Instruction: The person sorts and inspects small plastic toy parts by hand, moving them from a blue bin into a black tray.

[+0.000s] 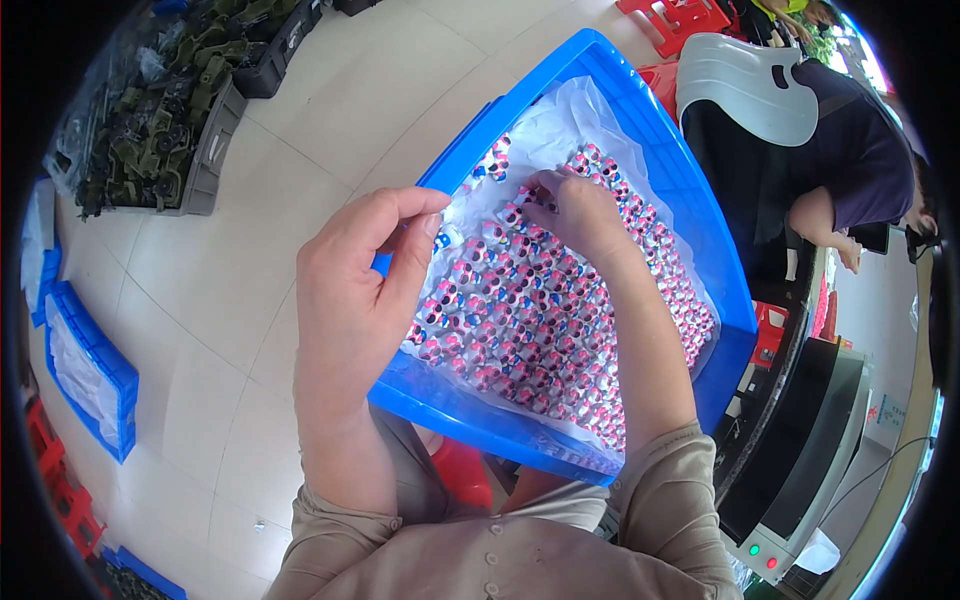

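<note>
A large blue plastic bin (735,350) stands in front of me, lined with thin white sheeting (575,115). Many small painted figurines (540,300), white with pink, black and blue parts, lie close together in it. Over the bin's left rim, my left hand (360,260) is closed in a pinch. A small white-and-blue figurine (445,240) shows at its thumb tip. My right hand (580,212) reaches into the bin at the far edge of the figurines, fingers curled together. Whatever its fingertips grip is mostly hidden; figurines lie right beside them.
Grey crates (205,165) of dark green parts stand on the tiled floor at far left. A lined blue bin (125,390) lies left. A white plastic chair back (745,90) and a seated person (860,140) are at far right, above a machine (800,470) with green and red buttons.
</note>
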A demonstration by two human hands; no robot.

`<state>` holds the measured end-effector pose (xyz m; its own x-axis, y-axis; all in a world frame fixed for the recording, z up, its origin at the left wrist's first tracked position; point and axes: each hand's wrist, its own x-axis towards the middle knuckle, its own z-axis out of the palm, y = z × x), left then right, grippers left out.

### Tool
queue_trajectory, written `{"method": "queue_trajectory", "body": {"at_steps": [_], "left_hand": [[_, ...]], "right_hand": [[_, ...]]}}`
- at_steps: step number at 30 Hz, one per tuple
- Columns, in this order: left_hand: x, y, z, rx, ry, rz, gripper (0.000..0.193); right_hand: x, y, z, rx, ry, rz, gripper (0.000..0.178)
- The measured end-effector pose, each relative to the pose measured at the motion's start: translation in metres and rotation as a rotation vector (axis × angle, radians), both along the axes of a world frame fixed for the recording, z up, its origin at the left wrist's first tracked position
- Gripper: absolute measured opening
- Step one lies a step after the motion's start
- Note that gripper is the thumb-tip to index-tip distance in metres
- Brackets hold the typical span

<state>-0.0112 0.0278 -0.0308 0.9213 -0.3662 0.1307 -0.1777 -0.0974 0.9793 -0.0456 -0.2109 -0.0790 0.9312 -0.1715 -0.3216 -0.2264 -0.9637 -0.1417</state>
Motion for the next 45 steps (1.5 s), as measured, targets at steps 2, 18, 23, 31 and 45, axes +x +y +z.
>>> {"method": "queue_trajectory", "body": {"at_steps": [2,18,23,31,45], "left_hand": [[0.000,0.000,0.000,0.003,0.008,-0.002,0.009],[0.001,-0.001,-0.002,0.005,-0.037,0.014,0.007],[0.001,-0.001,-0.001,0.006,-0.024,0.015,0.008],[0.001,-0.001,-0.001,0.014,-0.029,0.013,0.008],[0.001,0.000,-0.002,0.019,-0.026,0.011,0.008]], "right_hand": [[0.000,0.000,0.000,0.008,0.014,-0.012,0.031],[0.037,0.053,0.004,-0.054,-0.252,-0.123,0.044],[0.033,0.027,-0.006,0.331,-0.304,-0.178,0.035],[0.020,-0.025,0.007,0.256,-0.091,-0.053,0.029],[0.020,-0.010,0.002,0.099,-0.145,-0.050,0.029]]}}
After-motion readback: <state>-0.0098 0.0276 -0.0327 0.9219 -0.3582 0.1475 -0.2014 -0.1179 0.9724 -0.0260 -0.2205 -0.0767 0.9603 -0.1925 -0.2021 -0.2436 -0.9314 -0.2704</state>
